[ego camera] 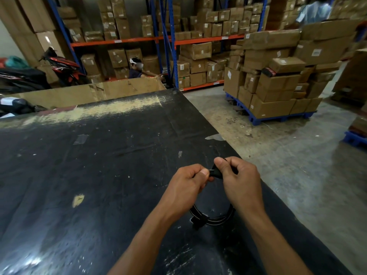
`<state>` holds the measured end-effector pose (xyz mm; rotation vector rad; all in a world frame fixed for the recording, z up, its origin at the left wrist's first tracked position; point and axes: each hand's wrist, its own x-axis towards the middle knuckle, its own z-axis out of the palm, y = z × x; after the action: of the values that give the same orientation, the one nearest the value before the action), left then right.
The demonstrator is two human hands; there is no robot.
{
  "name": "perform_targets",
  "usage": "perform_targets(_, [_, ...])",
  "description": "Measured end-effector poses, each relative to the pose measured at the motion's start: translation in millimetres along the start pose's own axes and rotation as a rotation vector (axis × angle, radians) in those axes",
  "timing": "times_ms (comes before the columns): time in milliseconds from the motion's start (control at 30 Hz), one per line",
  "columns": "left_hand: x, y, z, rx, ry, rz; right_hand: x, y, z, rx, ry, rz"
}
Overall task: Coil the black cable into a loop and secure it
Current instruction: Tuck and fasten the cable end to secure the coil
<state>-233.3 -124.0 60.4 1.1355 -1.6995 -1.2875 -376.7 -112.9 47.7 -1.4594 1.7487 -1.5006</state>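
Note:
The black cable [215, 217] hangs as a loop of several strands below my wrists, above the black table [89, 175]. A black strap [199, 220] is wrapped around the strands at the loop's lower left. My left hand [186, 181] and my right hand [238, 177] meet above the loop, both with curled fingers pinching a short black piece of the cable between them. The top of the loop is hidden behind my hands and wrists.
The table's right edge runs diagonally close to my right hand, with concrete floor [297, 165] beyond. A cardboard bin [89, 92] stands at the table's far side. Stacked boxes on a blue pallet [278, 116] and shelving fill the background. A seated person [136, 70] is far behind.

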Motion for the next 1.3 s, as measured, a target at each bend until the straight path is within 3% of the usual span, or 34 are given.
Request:
perform_targets(200, [-1.8,-7.7,-1.5,-0.023,0.048,-0.021,6.2,0.0,-5.8,0.096,-0.129,0.011])
perform_targets(367, [-0.2,-10.9,-0.9,-0.067,0.056,-0.044,8.9,1.0,4.3,0.014,-0.065,0.018])
perform_targets(467, [-0.1,-14.6,-3.5,-0.084,0.122,-0.058,9.8,0.4,9.9,0.09,-0.03,0.107])
perform_targets(667, [-1.9,-21.1,-29.6,-0.293,0.298,-0.07,-5.1,-5.2,1.7,0.157,-0.382,0.086])
perform_targets(767, [-6.8,-21.5,-39.2,-0.337,0.3,-0.078,-18.1,-10.6,5.0,0.151,-0.451,0.058])
perform_targets(1067, [-32.9,-17.9,-64.3,-0.429,0.41,-0.172,-32.4,-32.8,26.9,0.074,-0.368,0.04])
perform_targets(1200, [-45.9,-31.5,-84.9,-0.264,0.636,-0.168,-34.4,-42.9,53.6,0.155,-0.357,0.114])
perform_targets(1300, [-54.1,-43.1,-107.0,-0.27,0.723,-0.206,-32.0,-45.4,81.3,0.153,-0.361,0.171])
